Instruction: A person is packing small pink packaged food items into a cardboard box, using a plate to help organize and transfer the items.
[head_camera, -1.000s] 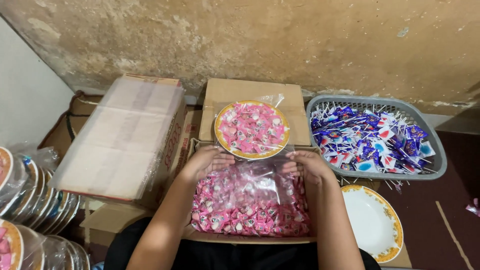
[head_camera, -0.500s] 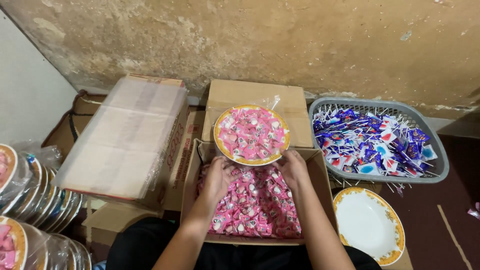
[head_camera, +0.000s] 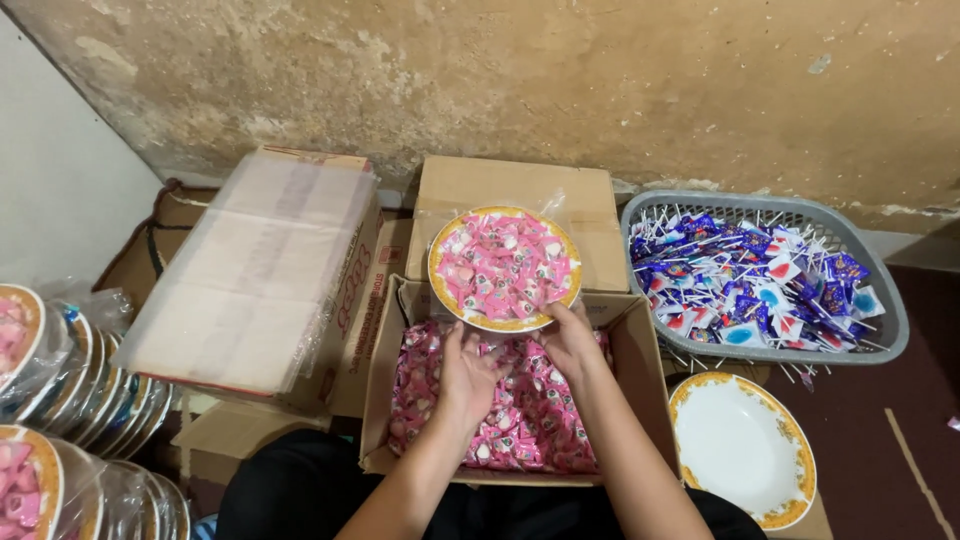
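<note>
Two hands work low in the open cardboard box (head_camera: 640, 400) of pink wrapped candies (head_camera: 520, 420): my left hand (head_camera: 468, 375) lies palm-down, fingers curled into the heap, though I cannot tell whether it is closed on any. My right hand (head_camera: 572, 338) pinches the near rim of the candy-filled plate (head_camera: 504, 268), which sits half on the closed carton (head_camera: 510, 190) beyond. Gripped only at the rim, that plate could tip and spill candies.
</note>
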